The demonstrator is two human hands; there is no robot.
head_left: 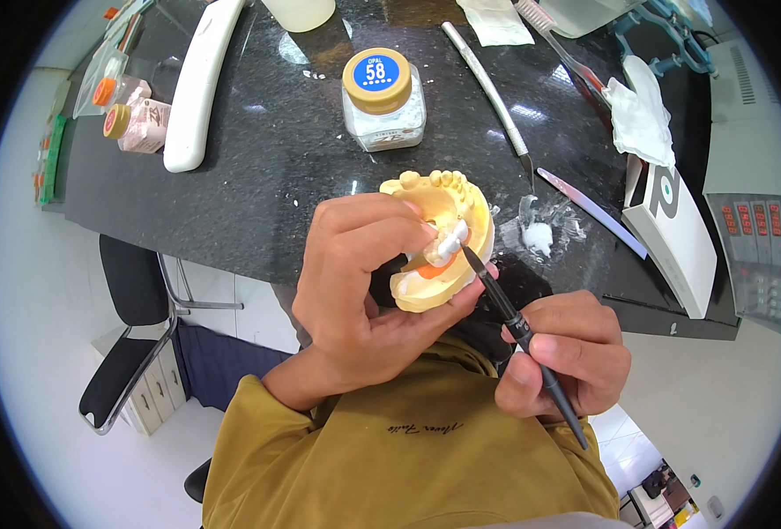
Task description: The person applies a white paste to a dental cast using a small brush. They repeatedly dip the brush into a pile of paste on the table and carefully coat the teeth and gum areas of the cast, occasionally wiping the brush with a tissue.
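My left hand [355, 273] is closed around a yellow plaster dental model [435, 294], held up in front of the table's near edge. White crowns [452, 242] stand on the model beside an orange-red patch, close to my left fingertips. In my right hand [571, 353] is a slim black brush [518, 326], gripped like a pen. Its dark tip meets or nearly meets the white crowns; I cannot tell whether it touches. Past the model, a square glass jar [384, 101] of white powder with a gold lid stands on the table. A small mound of white paste [538, 236] lies to the right.
The dark speckled table [258, 176] holds a long white case [201, 88], small powder jars [139, 123], a metal spatula [492, 93], a purple-pink instrument [593, 212], a toothbrush [558, 44], crumpled tissue [637, 110] and a white box [673, 238]. A machine with red digits [756, 238] stands at right.
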